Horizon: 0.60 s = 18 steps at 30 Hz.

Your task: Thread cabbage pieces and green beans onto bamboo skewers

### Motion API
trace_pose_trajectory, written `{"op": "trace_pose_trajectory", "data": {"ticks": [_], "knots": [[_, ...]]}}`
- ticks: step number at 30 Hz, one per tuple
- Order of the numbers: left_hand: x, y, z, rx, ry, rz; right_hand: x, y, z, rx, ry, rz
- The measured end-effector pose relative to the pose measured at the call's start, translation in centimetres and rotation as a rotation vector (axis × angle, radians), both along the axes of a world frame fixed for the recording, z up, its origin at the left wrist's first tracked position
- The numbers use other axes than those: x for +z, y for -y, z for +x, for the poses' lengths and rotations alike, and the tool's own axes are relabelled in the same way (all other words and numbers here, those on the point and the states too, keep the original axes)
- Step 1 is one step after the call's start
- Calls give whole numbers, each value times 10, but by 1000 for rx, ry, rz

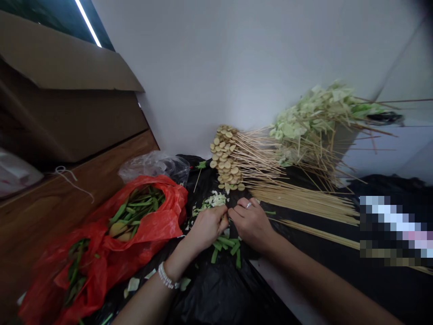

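Note:
My left hand, with a beaded bracelet on its wrist, is closed with its fingertips pinched. Close against it, my right hand, wearing a ring, is closed too. Whatever the fingers hold between them is hidden. Just below them lie cut green stem pieces on black plastic. Behind the left hand is a heap of pale chopped vegetable bits. Bare wooden skewers spread out right of my right hand. A short green tip shows beside its knuckles.
Skewered round pale slices are stacked near the wall, and skewered leafy greens are piled at the right. A red plastic bag of green stems sits at the left, before clear plastic and a cardboard box.

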State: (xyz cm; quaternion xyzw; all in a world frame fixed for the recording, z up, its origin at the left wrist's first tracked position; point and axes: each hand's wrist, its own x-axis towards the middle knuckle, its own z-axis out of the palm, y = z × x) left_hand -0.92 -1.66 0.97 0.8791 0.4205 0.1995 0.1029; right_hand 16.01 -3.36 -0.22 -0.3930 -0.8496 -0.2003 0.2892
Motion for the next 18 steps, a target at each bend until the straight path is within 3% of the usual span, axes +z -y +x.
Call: {"op": "trace_pose_trajectory", "data": {"ticks": [7,13,18], "knots": [[1,-3,1,-39,403,-301,0,2,0,32,-93,103],[-1,-4,4,-27,726,-701,3,4,-1,52,-163,119],[5,0,6,-13,808,-688,4,4,-2,51,-322,-36]]}}
